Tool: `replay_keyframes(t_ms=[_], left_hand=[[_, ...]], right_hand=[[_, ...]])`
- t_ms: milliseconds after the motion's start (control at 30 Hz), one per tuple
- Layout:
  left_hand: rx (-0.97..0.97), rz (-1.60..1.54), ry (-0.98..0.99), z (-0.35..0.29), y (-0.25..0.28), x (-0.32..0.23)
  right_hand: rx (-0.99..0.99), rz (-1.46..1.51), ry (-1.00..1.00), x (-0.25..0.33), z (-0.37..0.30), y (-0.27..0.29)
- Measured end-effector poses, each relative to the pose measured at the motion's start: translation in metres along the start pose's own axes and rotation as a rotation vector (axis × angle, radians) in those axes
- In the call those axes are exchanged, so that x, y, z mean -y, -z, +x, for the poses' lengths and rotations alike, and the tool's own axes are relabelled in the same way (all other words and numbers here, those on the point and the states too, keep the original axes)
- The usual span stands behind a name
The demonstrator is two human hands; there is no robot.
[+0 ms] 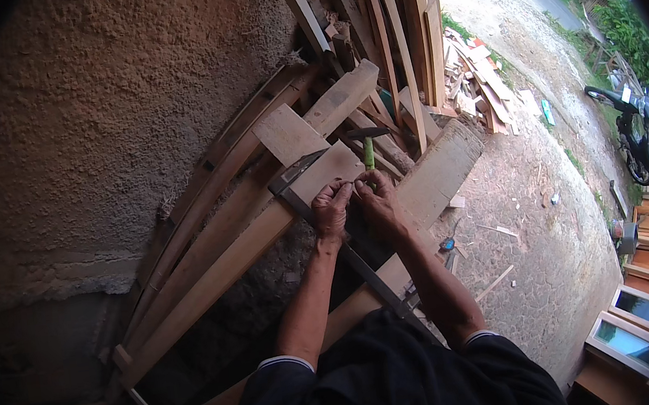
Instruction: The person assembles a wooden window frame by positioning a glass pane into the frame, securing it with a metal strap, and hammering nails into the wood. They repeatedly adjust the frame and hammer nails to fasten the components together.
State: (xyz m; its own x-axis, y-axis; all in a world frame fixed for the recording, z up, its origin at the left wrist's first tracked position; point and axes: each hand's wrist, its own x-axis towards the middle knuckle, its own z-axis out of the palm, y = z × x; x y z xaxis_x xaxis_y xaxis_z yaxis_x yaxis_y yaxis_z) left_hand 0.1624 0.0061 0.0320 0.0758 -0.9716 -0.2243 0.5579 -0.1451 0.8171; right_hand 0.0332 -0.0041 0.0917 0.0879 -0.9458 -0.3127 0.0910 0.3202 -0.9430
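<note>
Under my fingertips lies a pale wooden block [320,173], smooth-sawn and squared; my left hand [331,208] and right hand [376,197] press together on its near edge, fingers curled, pinching something too small to make out. Beneath my left wrist runs a flat steel square [364,273]. Just beyond my right hand rests a green-handled hammer [368,146]. Farther off, rough planks [404,52] lean against the gritty plaster wall [109,106].

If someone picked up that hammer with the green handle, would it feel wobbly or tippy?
Probably stiff, not wobbly: the hammer has a straight green handle and a solid dark head. It would likely feel top-heavy, since the head sits at one end. Lying flat on the wooden plank beyond both hands, it seems unlikely to roll.
</note>
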Motion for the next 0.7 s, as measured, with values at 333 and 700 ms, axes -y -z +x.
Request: replay_keyframes(t_ms=[333,700], left_hand=[[-0.266,1.079,-0.365,0.008,-0.001,-0.025],[-0.142,1.43,-0.41,0.019,-0.011,-0.034]], right_hand=[[-0.154,-0.503,0.51,-0.022,0.04,-0.001],[-0.017,-0.856,0.48,-0.003,0.042,-0.004]])
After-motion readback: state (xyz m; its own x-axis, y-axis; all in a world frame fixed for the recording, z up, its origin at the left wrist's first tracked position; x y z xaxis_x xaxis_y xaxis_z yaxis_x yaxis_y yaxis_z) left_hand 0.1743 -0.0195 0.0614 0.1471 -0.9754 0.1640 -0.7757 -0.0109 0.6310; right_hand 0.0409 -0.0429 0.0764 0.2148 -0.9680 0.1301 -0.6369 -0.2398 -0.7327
